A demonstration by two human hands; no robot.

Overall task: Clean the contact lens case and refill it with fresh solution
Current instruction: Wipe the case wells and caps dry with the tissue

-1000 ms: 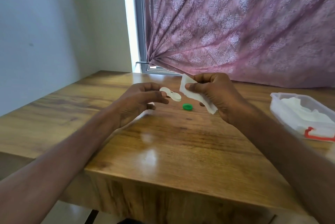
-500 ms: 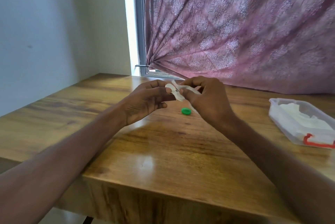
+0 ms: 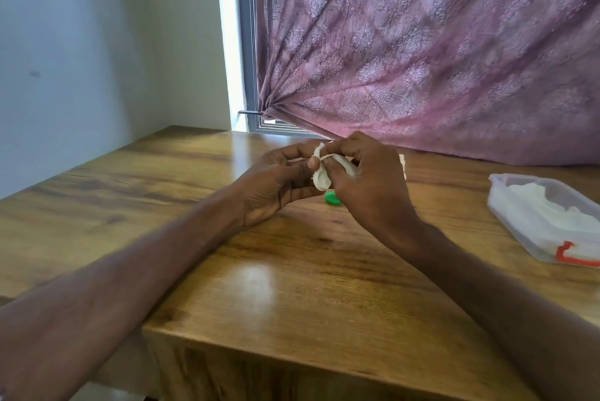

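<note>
Head view: both my hands raised just above wooden counter (image 3: 292, 270), meeting mid-frame. My left hand (image 3: 276, 183) pinches white contact lens case (image 3: 321, 178), thumb across its middle, case tilted nearly upright. My right hand (image 3: 367, 179) grips white tissue (image 3: 344, 163), fingers curled, tissue pressed against case's upper end. Green cap (image 3: 332, 198) lies on counter just below hands. Clear plastic container (image 3: 545, 218) with white tissues and red clip sits at right. Pink curtain (image 3: 422, 43) behind.

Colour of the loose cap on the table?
Green; the cap shows in the head view, partly behind the right hand.
</note>
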